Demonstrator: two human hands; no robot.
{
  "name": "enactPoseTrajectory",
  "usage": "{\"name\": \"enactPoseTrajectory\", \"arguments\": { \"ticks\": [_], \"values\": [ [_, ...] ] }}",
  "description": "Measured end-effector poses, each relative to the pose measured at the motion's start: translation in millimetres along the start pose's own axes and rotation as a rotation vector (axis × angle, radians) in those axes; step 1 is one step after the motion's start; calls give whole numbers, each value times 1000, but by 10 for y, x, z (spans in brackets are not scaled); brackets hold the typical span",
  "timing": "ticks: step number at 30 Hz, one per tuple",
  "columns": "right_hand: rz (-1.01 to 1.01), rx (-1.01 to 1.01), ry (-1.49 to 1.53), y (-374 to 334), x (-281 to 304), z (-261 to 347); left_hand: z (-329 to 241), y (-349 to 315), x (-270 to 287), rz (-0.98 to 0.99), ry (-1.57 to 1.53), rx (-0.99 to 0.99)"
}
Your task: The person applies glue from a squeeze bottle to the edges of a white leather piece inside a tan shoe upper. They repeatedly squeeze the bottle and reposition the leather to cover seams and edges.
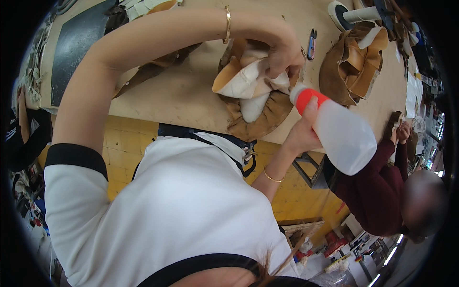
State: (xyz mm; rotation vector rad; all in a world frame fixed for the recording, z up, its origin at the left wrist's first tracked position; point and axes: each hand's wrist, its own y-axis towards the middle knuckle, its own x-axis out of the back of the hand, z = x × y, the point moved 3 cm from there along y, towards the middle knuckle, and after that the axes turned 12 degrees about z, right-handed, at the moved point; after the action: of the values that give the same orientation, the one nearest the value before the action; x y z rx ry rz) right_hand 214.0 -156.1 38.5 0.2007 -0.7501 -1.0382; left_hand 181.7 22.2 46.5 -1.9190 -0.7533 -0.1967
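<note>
On the table before me lies a gathered brown leather piece [260,119] with tan and white lining folds turned up. My left hand [284,57] reaches over it from above, its bent fingers closed on a fold of the lining; the fingertips are partly hidden. In my right hand [306,126] is a translucent white squeeze bottle [346,138] with a red-orange band. The bottle is tilted, its narrow end pointing at the fold beside my left fingers. Whether the tip touches the leather cannot be made out.
Small thread snips [311,44] lie beyond my left hand. Another gathered leather piece [351,62] and a white thread spool [361,14] are at the right. A black board [79,48] lies at left. A co-worker in a maroon top [370,198] is close on the right.
</note>
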Motion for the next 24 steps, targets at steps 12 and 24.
{"name": "enactPoseTrajectory", "arguments": {
  "ticks": [12,24],
  "values": [
    [22,-78,201,24,-116,0,132,98,56,248,-103,-207],
    [-246,-657,1270,68,220,-231,-106,112,97,174,113,-11]
  ]
}}
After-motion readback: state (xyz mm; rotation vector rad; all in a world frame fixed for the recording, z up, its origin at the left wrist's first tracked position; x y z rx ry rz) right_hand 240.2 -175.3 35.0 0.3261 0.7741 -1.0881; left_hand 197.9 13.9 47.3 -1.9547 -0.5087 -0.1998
